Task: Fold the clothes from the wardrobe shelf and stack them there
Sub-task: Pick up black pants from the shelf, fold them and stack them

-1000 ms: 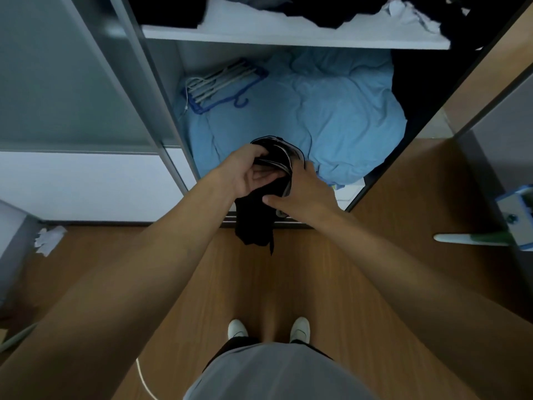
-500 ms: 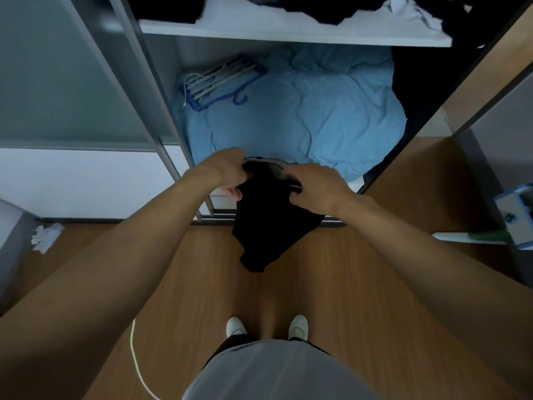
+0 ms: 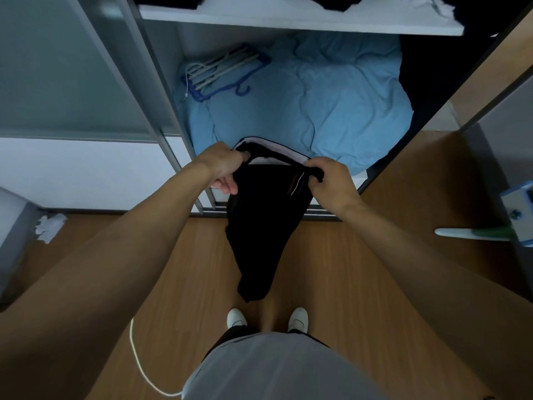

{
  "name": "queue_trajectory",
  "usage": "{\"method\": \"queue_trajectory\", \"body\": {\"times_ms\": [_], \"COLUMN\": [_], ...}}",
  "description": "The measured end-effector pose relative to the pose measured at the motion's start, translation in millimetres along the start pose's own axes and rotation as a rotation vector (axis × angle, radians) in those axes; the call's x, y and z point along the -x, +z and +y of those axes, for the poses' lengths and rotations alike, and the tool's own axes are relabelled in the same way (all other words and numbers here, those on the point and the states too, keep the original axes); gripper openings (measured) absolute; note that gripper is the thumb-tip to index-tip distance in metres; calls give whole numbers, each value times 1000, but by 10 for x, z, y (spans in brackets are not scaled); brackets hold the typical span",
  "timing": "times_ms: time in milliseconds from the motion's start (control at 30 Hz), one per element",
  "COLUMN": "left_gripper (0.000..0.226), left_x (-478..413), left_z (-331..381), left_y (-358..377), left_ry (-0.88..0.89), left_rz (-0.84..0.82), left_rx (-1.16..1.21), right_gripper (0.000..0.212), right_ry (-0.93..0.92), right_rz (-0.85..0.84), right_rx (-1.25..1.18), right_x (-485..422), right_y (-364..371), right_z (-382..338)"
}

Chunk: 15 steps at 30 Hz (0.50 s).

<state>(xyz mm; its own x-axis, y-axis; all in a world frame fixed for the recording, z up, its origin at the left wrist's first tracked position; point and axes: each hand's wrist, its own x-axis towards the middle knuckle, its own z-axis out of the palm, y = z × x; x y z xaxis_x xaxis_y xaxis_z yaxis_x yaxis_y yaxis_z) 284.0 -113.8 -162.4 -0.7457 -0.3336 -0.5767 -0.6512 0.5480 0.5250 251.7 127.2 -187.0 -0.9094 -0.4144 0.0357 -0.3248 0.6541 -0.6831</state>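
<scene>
A black garment [image 3: 261, 226] with a white-lined waistband and small coloured stripes hangs in front of me over the wooden floor. My left hand [image 3: 223, 166] grips the left end of its waistband. At the right end, my right hand [image 3: 331, 180] pinches the band. The cloth drops loose to a point above my shoes. The white wardrobe shelf [image 3: 288, 20] runs across the top, with dark and white clothes lying on it, mostly cut off by the frame.
A blue duvet [image 3: 317, 96] fills the wardrobe bottom, with blue and white hangers [image 3: 225, 70] on its left. The sliding door [image 3: 72, 67] stands at left, a wooden panel [image 3: 490, 67] at right. A white cable [image 3: 141, 368] lies on the floor.
My hands have drawn apart along the waistband, and the bunched garment has opened and now hangs longer toward the floor.
</scene>
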Motion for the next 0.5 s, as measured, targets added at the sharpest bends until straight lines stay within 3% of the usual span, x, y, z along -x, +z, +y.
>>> {"method": "queue_trajectory", "body": {"times_ms": [167, 233, 300, 433, 500], "left_gripper": [52, 47, 38, 25, 35], "left_x": [-17, -49, -33, 2, -52], "left_z": [-43, -118, -186, -328, -360], "left_y": [-149, -216, -270, -239, -152], "left_ry": [13, 65, 168, 508, 613], "left_rz": [66, 111, 117, -151, -241], "left_rx": [-10, 76, 299, 871, 1000], "right_gripper": [43, 46, 49, 55, 55], "right_ry": [-131, -156, -162, -149, -131], "right_rz": [52, 101, 127, 161, 171], "right_rx": [8, -96, -255, -474, -555], "right_x": [-2, 5, 18, -2, -33], "right_y": [-27, -75, -138, -296, -392], "right_z": [-115, -185, -288, -512, -592]}}
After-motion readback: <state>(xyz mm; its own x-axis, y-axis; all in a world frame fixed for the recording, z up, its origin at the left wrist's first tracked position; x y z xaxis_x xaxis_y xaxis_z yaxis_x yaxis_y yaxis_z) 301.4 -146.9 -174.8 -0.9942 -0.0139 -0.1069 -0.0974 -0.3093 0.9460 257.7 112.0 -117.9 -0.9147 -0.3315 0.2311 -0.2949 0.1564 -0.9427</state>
